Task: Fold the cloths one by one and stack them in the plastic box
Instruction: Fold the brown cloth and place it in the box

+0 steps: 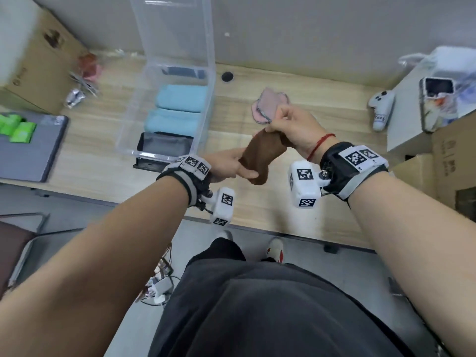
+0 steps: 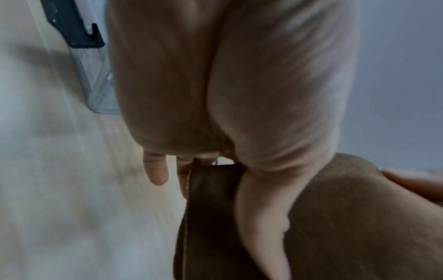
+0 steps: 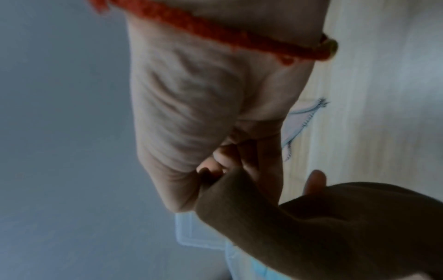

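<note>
While both hands hold it in the air above the wooden table [image 1: 296,81], the brown cloth [image 1: 261,157] hangs bunched between them. The right hand [image 1: 296,127] has its fingers curled tight round the cloth's upper end, and the right wrist view shows the fabric gathered into that closed fist. The left hand [image 1: 226,164] grips the lower end, thumb laid across the front of the fabric and fingers behind it; the left wrist view confirms the thumb pressing on the cloth. So the cloth runs on a slant from the lower left grip up to the right grip, a loose fold drooping below the left thumb.

Writing is thin on the ground: the white blocks on both wrist bands carry black-and-white square code markers, no words. The cardboard box [image 1: 33,60] at far left has a printed mark too blurred to read, and the carton [image 1: 453,155] at right has faint print I cannot make out.

The plastic box [image 1: 206,104] stands on the table just beyond the left hand, clear-walled, with two light blue folded cloths [image 1: 180,109] side by side in it and a grey folded cloth [image 1: 164,145] at the near end. A pink cloth [image 1: 268,101] with a striped edge lies crumpled on the table just behind the right hand. A red string bracelet [image 1: 319,145] circles the right wrist.
</note>
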The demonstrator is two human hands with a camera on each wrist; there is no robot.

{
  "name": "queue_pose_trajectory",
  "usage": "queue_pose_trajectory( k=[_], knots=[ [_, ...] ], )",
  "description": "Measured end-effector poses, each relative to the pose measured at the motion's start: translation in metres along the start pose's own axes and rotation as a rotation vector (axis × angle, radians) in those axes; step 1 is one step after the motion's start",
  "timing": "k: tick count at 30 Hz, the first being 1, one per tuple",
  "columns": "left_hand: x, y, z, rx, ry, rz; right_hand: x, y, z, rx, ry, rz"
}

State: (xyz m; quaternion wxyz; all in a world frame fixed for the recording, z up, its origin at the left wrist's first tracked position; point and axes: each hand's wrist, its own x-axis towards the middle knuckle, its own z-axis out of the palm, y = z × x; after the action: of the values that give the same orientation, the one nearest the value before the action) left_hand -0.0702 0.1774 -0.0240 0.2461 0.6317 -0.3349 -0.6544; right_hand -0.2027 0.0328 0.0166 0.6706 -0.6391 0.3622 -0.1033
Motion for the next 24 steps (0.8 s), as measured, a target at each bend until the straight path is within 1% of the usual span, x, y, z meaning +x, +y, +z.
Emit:
queue_pose_trajectory(
  k=[3,5,7,10,12,16,18,21,24],
  knots=[
    [-0.021,0.018,-0.024,-0.077,-0.047,0.063,0.018,-0.036,0.014,0.05,-0.095,-0.036],
    [-0.031,0.019,-0.046,-0.168,-0.056,0.13,0.031,-0.052,0.024,0.066,-0.104,-0.033],
    [-0.041,0.015,-0.075,-0.252,-0.052,0.159,0.045,-0.064,0.038,0.082,-0.08,-0.033],
    [-0.055,0.005,-0.119,-0.361,0.012,0.144,0.061,-0.075,0.056,0.141,-0.032,-0.041],
    [-0.067,-0.001,-0.158,-0.346,0.095,0.115,0.075,-0.08,0.078,0.12,0.009,-0.035],
    [-0.079,-0.013,-0.224,-0.134,0.235,0.094,0.103,-0.071,0.114,-0.001,0.054,0.004],
    [-0.078,-0.018,-0.253,-0.023,0.333,0.092,0.116,-0.062,0.13,-0.068,0.068,0.025],
    [-0.073,-0.025,-0.286,0.288,0.433,0.088,0.137,-0.05,0.155,-0.234,0.118,0.027],
    [-0.063,-0.03,-0.301,0.63,0.463,0.093,0.15,-0.041,0.174,-0.464,0.166,0.022]
  ],
)
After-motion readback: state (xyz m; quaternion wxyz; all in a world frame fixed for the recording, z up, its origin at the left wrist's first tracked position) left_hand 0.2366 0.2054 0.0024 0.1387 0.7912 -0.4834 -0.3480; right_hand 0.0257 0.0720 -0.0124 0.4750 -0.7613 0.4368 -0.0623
